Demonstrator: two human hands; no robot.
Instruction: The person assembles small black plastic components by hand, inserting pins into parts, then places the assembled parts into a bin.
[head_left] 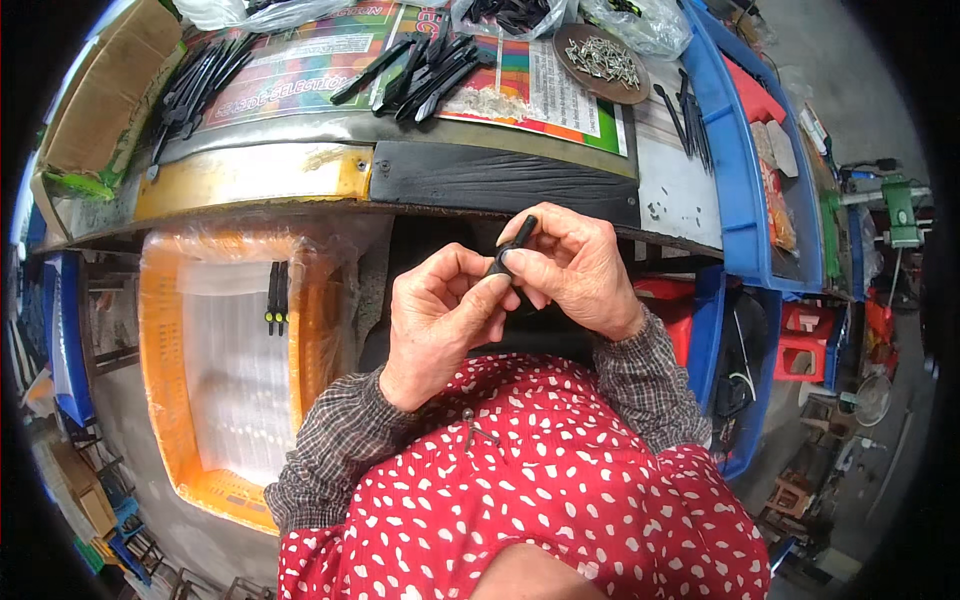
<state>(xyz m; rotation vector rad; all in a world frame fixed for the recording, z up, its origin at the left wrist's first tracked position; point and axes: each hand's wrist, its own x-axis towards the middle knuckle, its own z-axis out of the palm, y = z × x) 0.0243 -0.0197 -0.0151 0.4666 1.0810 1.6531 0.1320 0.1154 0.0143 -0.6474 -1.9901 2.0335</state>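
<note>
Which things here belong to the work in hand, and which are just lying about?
Seems in use: black piece, held by left hand and right hand; black strips; small metal pieces on plate; orange crate.

Probably just lying about: cardboard box; blue tray.

I work in what looks like a workshop: heaps of slim black parts (432, 78) and a round dish (628, 98) of small metal pieces (603, 60) cover my scuffed bench (500, 180), an orange plastic crate (163, 350) stands left, a blue bin (728, 190) right, green metal equipment (901, 215) farther right.
</note>
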